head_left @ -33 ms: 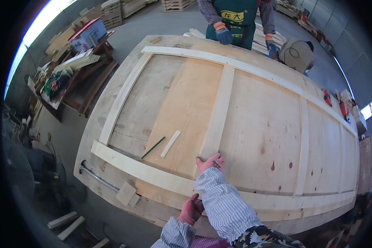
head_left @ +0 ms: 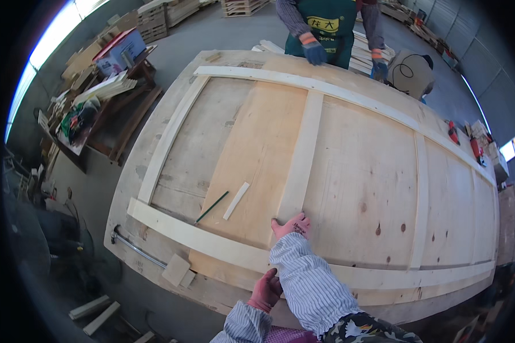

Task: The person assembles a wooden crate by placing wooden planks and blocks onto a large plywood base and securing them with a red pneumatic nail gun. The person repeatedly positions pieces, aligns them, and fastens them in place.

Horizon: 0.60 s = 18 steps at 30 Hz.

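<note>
My right hand (head_left: 292, 226), in a pink glove, spans the near end of a pale wooden cross slat (head_left: 305, 151). Its thumb lies at the slat's left edge and its fingers at the right. Just below, my left hand (head_left: 265, 290), also pink-gloved, is curled beside the near long rail (head_left: 203, 240); what its fingers hold, if anything, is hidden. My right sleeve covers part of that rail. Both pieces belong to a slat frame lying on a large plywood panel (head_left: 366, 171). A dark green pencil (head_left: 212, 207) and a short wood strip (head_left: 236, 201) rest left of the slat.
A metal clamp bar (head_left: 140, 249) and small wood blocks (head_left: 177, 270) lie at the near left edge. Across the panel stands a co-worker in a green apron, one blue-gloved hand (head_left: 315, 52) at the far edge. Red power tools (head_left: 453, 132) sit far right.
</note>
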Tool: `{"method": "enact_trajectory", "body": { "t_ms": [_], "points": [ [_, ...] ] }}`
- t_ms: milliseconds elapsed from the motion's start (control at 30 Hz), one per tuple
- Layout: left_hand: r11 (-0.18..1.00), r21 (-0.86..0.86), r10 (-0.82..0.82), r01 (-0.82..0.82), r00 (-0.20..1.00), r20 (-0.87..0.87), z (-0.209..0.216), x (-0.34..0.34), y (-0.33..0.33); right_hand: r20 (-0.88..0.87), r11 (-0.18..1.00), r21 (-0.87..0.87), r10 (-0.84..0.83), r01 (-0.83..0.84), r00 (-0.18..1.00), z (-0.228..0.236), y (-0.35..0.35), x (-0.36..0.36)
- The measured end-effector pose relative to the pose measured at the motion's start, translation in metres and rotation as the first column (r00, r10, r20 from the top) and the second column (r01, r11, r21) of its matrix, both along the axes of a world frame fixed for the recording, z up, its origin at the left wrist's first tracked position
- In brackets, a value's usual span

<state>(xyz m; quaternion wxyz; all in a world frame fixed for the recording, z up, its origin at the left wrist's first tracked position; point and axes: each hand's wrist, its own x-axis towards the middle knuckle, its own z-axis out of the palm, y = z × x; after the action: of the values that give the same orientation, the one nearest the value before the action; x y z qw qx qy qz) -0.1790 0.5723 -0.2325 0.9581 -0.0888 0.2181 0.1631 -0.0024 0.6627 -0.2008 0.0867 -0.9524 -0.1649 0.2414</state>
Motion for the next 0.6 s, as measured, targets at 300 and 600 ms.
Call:
{"method": "enact_trajectory", "body": {
  "t_ms": [300,600],
  "points": [
    [0.114,0.776,0.209,0.620,0.749,-0.629,0.049,-0.004,-0.007,-0.067,0.997,-0.042,-0.073,0.070,0.995,0.010,0.014,0.007],
    [0.402,0.780,0.045,0.479,0.841,-0.539,0.000,-0.011,0.002,-0.022,0.995,-0.104,0.006,-0.008,1.000,0.010,-0.013,-0.013]
  ]
}}
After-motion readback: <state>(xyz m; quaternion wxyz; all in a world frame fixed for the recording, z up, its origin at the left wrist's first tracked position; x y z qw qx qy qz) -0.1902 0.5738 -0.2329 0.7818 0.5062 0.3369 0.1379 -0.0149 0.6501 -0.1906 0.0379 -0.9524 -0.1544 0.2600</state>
